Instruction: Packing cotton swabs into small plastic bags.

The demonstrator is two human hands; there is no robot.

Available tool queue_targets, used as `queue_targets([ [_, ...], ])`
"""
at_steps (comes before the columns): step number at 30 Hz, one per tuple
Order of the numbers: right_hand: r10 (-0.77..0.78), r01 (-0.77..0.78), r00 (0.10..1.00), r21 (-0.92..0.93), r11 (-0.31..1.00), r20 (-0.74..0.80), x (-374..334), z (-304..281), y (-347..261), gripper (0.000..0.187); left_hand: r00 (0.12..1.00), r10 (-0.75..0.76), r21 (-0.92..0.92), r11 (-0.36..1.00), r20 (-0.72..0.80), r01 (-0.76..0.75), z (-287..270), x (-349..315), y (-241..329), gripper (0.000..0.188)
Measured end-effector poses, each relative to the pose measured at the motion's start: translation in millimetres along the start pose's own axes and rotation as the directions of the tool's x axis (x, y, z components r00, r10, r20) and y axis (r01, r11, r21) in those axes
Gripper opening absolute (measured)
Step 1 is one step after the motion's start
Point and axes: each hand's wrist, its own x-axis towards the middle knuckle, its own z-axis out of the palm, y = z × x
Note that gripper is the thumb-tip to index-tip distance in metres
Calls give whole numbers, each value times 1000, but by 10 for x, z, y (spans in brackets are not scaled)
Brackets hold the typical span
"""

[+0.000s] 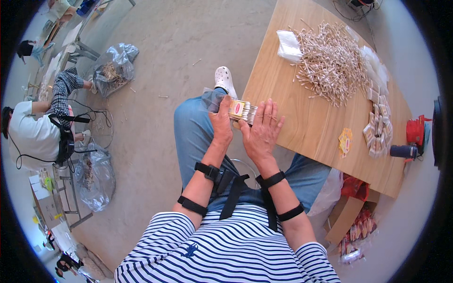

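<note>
Above my lap, my left hand point(222, 123) is closed around a small pack of cotton swabs point(247, 112). The pack has a yellow card with a red mark, and white tips show at its right end. A clear plastic bag point(211, 100) sticks out loose on the pack's left side. My right hand point(263, 129) has its fingers stretched out and lies flat against the swab tips, its thumb near the pack's lower edge. On the wooden table point(302, 118) to the right lies a big heap of loose cotton swabs point(330, 63). Yellow cards point(345, 142) are spread nearer to me.
Clear bags point(289, 45) lie beside the heap, and filled packs point(379, 125) line the table's right side. A dark cylinder point(403, 151) and a red pouch point(415, 131) are at the far right. Below stands a cardboard box point(344, 221). Another person point(35, 127) sits at left near plastic sacks point(96, 177).
</note>
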Motion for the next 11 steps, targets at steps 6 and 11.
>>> queue_targets([
  [6, 17, -18, 1000, -55, 998, -20, -1, 67, -23, 93, 999, 52, 25, 998, 13, -53, 11, -20, 7, 11],
  [11, 4, -8, 998, 64, 998, 56, -82, -53, 99, 110, 994, 98, 44, 994, 51, -100, -26, 10, -24, 12],
])
